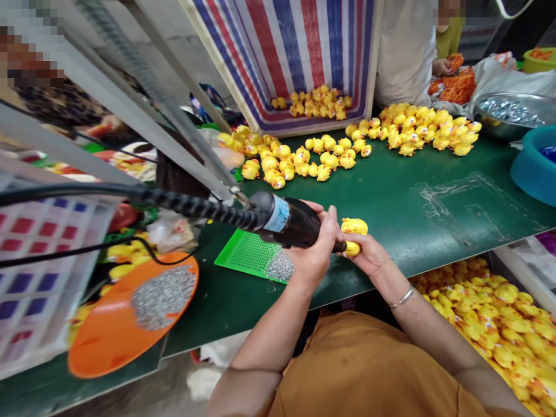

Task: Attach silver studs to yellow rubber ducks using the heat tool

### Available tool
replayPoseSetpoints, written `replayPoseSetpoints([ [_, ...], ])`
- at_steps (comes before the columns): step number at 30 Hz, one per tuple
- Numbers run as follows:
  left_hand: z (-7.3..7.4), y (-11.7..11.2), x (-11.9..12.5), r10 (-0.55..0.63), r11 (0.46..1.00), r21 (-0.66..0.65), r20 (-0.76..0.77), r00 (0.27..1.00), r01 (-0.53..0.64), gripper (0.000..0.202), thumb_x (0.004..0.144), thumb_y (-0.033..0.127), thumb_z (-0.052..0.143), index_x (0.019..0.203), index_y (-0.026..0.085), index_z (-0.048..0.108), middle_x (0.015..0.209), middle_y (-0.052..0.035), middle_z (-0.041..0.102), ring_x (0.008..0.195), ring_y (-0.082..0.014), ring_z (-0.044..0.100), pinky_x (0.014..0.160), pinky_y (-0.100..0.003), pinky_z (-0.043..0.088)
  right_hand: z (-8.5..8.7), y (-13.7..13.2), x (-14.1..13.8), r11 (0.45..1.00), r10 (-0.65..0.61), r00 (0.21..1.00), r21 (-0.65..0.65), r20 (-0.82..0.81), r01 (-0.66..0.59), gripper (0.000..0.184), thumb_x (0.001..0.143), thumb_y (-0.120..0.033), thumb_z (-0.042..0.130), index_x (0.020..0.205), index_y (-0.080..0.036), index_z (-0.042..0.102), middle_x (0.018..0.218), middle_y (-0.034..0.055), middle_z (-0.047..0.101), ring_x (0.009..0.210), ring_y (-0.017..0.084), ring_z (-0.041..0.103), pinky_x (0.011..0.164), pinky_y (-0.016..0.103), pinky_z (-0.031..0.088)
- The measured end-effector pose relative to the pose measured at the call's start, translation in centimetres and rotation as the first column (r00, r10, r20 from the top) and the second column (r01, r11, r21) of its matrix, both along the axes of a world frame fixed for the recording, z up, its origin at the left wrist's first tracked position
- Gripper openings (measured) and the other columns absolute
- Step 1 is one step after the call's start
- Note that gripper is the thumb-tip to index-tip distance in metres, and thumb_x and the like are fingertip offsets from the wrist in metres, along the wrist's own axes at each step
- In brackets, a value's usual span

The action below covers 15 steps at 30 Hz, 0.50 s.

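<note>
My left hand is wrapped around a black electric screwdriver with a light blue label, its cable running off to the left. The tip of the screwdriver meets a yellow piece at my right hand. Pinched in those right fingers is a yellow toy duck; whether the yellow piece under the tip belongs to it, I cannot tell. Below the screwdriver, a green perforated tray with small silver screws lies on the table. An orange dish at the left holds a heap of similar screws.
Many yellow ducks lie along the back of the green table. Behind stands a striped bag-lined box with more ducks. A metal bowl and blue basin stand right. A duck-filled crate sits below. A co-worker's hand is far right.
</note>
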State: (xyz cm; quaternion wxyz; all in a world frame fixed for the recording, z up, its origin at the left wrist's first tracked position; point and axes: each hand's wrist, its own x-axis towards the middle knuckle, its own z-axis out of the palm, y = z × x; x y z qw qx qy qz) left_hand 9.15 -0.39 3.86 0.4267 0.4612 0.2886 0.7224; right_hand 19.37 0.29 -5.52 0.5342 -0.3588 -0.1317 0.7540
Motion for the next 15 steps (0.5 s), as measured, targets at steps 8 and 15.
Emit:
replayPoseSetpoints([
  [8, -0.8, -0.5, -0.5, -0.015, 1.0, 0.018, -0.018, 1.0, 0.016, 0.029, 0.08, 0.035, 0.077, 0.088, 0.022, 0.053, 0.054, 0.0105, 0.054, 0.039, -0.0066, 0.053, 0.045, -0.021, 0.049, 0.2, 0.1, -0.5, 0.999, 0.023, 0.999, -0.034, -0.043, -0.025, 0.017, 0.059, -0.01, 0.076, 0.07, -0.016, 0.064, 0.063, -0.0014, 0.066, 0.056, 0.011, 0.06, 0.052, 0.021, 0.046],
  [15, -1.6, -0.1, -0.5, 0.007, 1.0, 0.005, -0.006, 1.0, -0.006, 0.03, 0.077, 0.035, 0.079, 0.087, 0.021, 0.054, 0.054, 0.0102, 0.053, 0.039, -0.0073, 0.053, 0.044, -0.022, 0.048, -0.7, -0.1, -1.0, 0.997, 0.007, 1.0, -0.081, -0.027, -0.009, 0.024, 0.051, -0.011, 0.077, 0.071, -0.016, 0.065, 0.062, -0.0013, 0.068, 0.056, 0.012, 0.062, 0.053, 0.023, 0.052],
])
